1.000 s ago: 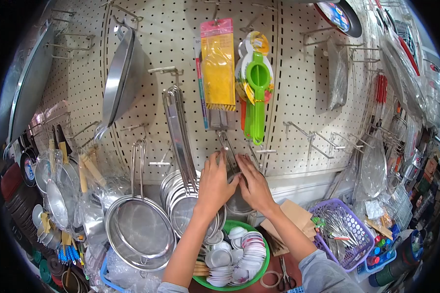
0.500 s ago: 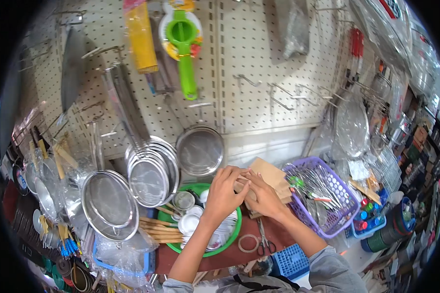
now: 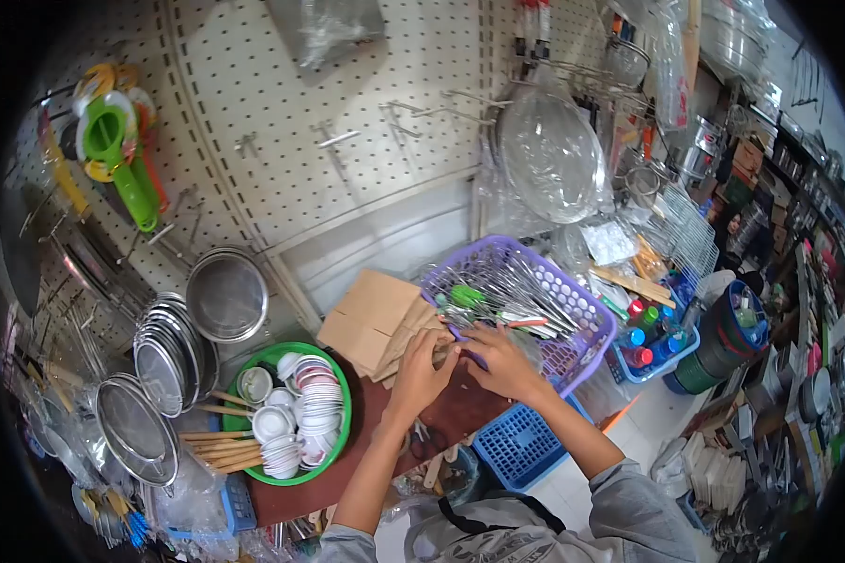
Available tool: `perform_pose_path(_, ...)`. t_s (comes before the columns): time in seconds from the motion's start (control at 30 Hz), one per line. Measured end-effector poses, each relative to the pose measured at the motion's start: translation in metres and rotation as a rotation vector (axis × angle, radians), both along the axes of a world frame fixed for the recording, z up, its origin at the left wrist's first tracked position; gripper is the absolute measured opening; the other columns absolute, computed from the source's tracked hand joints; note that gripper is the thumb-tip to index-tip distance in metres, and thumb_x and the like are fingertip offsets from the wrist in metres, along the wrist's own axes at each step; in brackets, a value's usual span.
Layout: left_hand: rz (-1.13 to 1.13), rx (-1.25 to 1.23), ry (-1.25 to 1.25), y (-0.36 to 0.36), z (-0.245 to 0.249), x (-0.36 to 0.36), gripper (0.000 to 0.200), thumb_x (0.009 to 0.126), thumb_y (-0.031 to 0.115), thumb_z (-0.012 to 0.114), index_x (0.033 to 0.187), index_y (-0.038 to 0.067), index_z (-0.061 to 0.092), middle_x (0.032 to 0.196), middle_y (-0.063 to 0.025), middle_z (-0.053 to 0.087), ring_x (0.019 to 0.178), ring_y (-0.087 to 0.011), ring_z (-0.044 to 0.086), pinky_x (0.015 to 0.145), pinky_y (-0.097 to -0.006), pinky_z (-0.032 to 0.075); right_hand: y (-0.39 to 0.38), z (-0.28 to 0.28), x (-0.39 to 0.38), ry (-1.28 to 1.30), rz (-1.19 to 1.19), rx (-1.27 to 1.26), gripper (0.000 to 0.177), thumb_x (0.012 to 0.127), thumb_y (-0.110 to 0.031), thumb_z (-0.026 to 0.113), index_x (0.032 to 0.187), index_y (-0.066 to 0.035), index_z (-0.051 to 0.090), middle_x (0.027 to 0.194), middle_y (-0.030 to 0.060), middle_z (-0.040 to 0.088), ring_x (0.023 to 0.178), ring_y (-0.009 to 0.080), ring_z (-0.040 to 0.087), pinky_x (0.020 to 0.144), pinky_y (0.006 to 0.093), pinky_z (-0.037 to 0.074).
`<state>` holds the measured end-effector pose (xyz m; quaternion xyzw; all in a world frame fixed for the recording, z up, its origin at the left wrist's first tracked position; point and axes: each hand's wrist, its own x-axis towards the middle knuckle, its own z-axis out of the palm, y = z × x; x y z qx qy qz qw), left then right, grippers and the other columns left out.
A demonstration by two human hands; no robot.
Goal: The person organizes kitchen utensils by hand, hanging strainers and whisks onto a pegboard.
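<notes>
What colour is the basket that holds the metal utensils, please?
The basket is purple, and it shows best in the head view.

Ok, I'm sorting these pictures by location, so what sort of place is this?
Probably a kitchenware shop: a white pegboard with hooks, round steel mesh strainers hanging in bunches, and a purple plastic basket full of metal utensils.

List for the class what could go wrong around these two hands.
The right hand is right by the purple basket, so it might snag the metal utensils heaped inside.

The left hand is beside the loosely piled brown cardboard; a nudge could make it slide.

Wooden handles stick out past the green tub's rim; catching one might upset the white dishes.
</notes>
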<state>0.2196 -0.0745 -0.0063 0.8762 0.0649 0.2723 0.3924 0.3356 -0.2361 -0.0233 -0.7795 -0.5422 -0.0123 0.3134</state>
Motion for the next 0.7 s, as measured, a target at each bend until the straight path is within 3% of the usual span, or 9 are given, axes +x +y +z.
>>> perform_pose_path(0.1, -0.064, -0.08, 0.041, -0.022, -0.015, 0.017, 0.023, 0.093, 0.014, 0.071, 0.112, 0.001, 0.066, 0.107, -0.0156, 0.067, 0.102, -0.0332, 0.066, 0.09, -0.0419, 0.052, -0.028, -0.003, 0.021, 0.077, -0.053, -0.023, 0.04, 0.09, -0.014, 0.068, 0.129, -0.011, 0.068, 0.144, 0.017, 0.058, 0.14, 0.0395, 0.048, 0.122, 0.0575, 0.031)
perform_pose_path(0.13, -0.086, -0.114, 0.064, -0.029, -0.019, 0.022, 0.023, 0.093, 0.013, 0.071, 0.111, 0.001, 0.066, 0.108, -0.0163, 0.067, 0.104, -0.0344, 0.065, 0.091, -0.0426, 0.051, -0.035, -0.009, 0.033, 0.146, -0.047, -0.037, 0.043, 0.088, -0.012, 0.068, 0.131, -0.011, 0.067, 0.142, 0.0192, 0.059, 0.139, 0.039, 0.049, 0.12, 0.0507, 0.036)
perform_pose_path(0.23, -0.112, -0.176, 0.081, -0.047, -0.036, 0.038, 0.025, 0.092, 0.012, 0.071, 0.114, 0.001, 0.066, 0.11, -0.0169, 0.068, 0.105, -0.0332, 0.067, 0.092, -0.0415, 0.052, -0.051, -0.041, 0.058, 0.071, -0.016, 0.046, 0.037, 0.088, -0.013, 0.067, 0.124, -0.01, 0.071, 0.134, 0.0208, 0.063, 0.129, 0.0405, 0.057, 0.115, 0.046, 0.041)
perform_pose_path(0.37, -0.189, -0.143, 0.104, -0.061, -0.061, 0.056, 0.027, 0.093, 0.012, 0.07, 0.117, 0.001, 0.066, 0.112, -0.0179, 0.069, 0.107, -0.0338, 0.068, 0.093, -0.041, 0.052, -0.073, -0.073, 0.087, 0.126, 0.058, -0.137, 0.056, 0.084, -0.008, 0.069, 0.14, -0.012, 0.06, 0.151, 0.0224, 0.049, 0.144, 0.0408, 0.042, 0.118, 0.0478, 0.04)
perform_pose_path(0.47, -0.205, -0.149, 0.116, -0.065, -0.089, 0.065, 0.028, 0.093, 0.011, 0.068, 0.121, 0.004, 0.066, 0.113, -0.0161, 0.068, 0.108, -0.0345, 0.067, 0.094, -0.0424, 0.051, -0.082, -0.108, 0.112, 0.106, 0.203, -0.261, 0.082, 0.078, -0.007, 0.073, 0.154, -0.023, 0.045, 0.166, 0.0196, 0.027, 0.153, 0.0452, 0.025, 0.12, 0.0527, 0.037)
perform_pose_path(0.57, -0.182, -0.089, 0.159, -0.064, -0.102, 0.069, 0.032, 0.091, 0.008, 0.068, 0.123, 0.006, 0.067, 0.115, -0.0134, 0.068, 0.108, -0.0322, 0.065, 0.097, -0.0409, 0.049, -0.09, -0.099, 0.112, 0.221, 0.208, -0.448, 0.102, 0.073, -0.01, 0.079, 0.16, -0.034, 0.032, 0.171, 0.0147, 0.011, 0.154, 0.0522, 0.012, 0.121, 0.0579, 0.035)
perform_pose_path(0.7, -0.177, 0.072, 0.177, -0.065, -0.111, 0.067, 0.038, 0.088, 0.007, 0.069, 0.126, 0.011, 0.068, 0.122, -0.0105, 0.066, 0.118, -0.031, 0.059, 0.105, -0.0425, 0.042, -0.092, -0.098, 0.111, 0.193, 0.198, -0.44, 0.11, 0.069, -0.014, 0.084, 0.16, -0.041, 0.028, 0.173, 0.0095, 0.006, 0.152, 0.0579, 0.009, 0.119, 0.0595, 0.038)
